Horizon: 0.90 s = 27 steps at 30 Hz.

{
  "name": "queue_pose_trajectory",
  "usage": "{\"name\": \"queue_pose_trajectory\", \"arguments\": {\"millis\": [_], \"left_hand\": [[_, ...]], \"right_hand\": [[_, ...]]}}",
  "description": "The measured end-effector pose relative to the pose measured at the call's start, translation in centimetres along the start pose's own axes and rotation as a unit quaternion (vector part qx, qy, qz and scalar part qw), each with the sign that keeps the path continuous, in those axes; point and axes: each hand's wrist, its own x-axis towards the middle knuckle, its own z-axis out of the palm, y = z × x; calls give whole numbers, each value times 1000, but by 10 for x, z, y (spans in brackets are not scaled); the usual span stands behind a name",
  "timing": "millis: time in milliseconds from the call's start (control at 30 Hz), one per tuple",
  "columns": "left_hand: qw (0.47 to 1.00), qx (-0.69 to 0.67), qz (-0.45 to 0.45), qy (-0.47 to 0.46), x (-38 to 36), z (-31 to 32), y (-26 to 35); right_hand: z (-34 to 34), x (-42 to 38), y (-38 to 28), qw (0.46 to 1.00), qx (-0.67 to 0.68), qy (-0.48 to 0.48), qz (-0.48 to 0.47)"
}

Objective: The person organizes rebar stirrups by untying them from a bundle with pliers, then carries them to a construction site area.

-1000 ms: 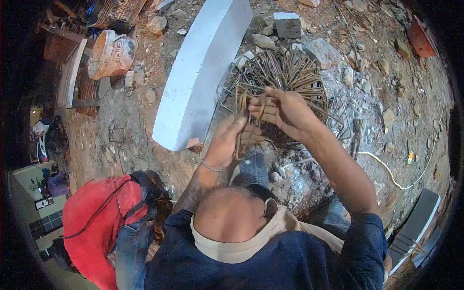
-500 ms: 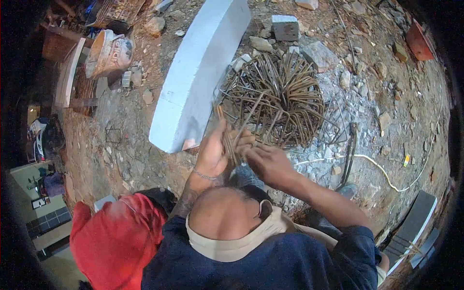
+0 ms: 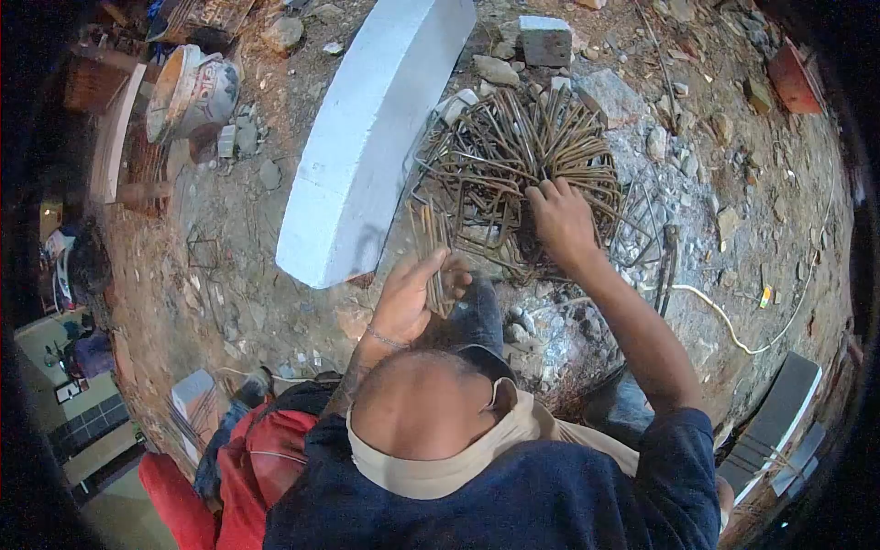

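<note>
My left hand (image 3: 412, 291) is closed around a small bundle of bent metal rods (image 3: 431, 234), held upright below the white block. A bracelet circles that wrist. My right hand (image 3: 561, 220) reaches onto a large round heap of bent rods (image 3: 577, 151), its fingertips curled at the heap's middle; whether they grip a rod is hard to make out. The heap lies on the ground, just right of a long white block (image 3: 344, 156).
A co-worker in red (image 3: 266, 454) is close on the left. A stained bucket (image 3: 206, 96) stands at the upper left. A grey block (image 3: 544, 42) lies behind the heap. A pale cable (image 3: 715, 312) crosses the rubble at right. Dark boards (image 3: 779, 422) lie at lower right.
My right hand has left the rods in my left hand and moved up and right onto the heap. My left hand still holds its bundle. The co-worker in red has shifted lower.
</note>
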Motion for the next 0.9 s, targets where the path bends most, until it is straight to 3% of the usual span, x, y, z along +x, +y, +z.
{"name": "queue_pose_trajectory", "arguments": {"millis": [100, 200, 233, 300, 367, 433, 500, 567, 600, 667, 800, 833, 867, 900], "left_hand": [[999, -45, 12, 11, -2, -11, -1], [997, -69, 23, 1, 1, -18, -2], [997, -74, 26, -8, 1, -19, -4], [996, -81, 25, 3, 3, -22, -7], [996, -85, 23, 11, 7, -23, -11], [993, -116, 26, 6, 10, -22, -13], [994, -110, 28, -1, 10, -18, -12], [994, -104, 30, -8, 8, -14, -11], [995, -90, 31, -7, 8, -12, -11], [997, -71, 31, -13, 9, -2, -11], [997, -11, 32, -74, 6, 18, -13], [995, 12, 39, -86, 5, 20, -14], [997, 5, 44, -64, 3, 23, -14], [997, 3, 44, -62, 5, 21, -16]], "right_hand": [[-6, -5, 1, 998, 55, -33, -7], [-43, -11, -8, 961, 251, -89, 68], [-47, -14, -7, 961, 252, -91, 65], [-53, -21, 1, 909, 379, -31, 168], [-64, -21, 3, 905, 384, -6, 184], [-78, -21, 0, 866, 429, -55, 251], [-71, -22, 1, 878, 422, -11, 226], [-85, -8, -5, 885, 399, -84, 224], [-76, -2, -4, 890, 410, -64, 186], [-60, 18, -11, 854, 455, -143, 207], [-33, 54, -44, 763, 562, -211, 240], [-45, 60, -57, 642, 658, -211, 332], [-44, 65, -63, 643, 657, -212, 331], [-42, 69, -69, 586, 704, -186, 357]]}}
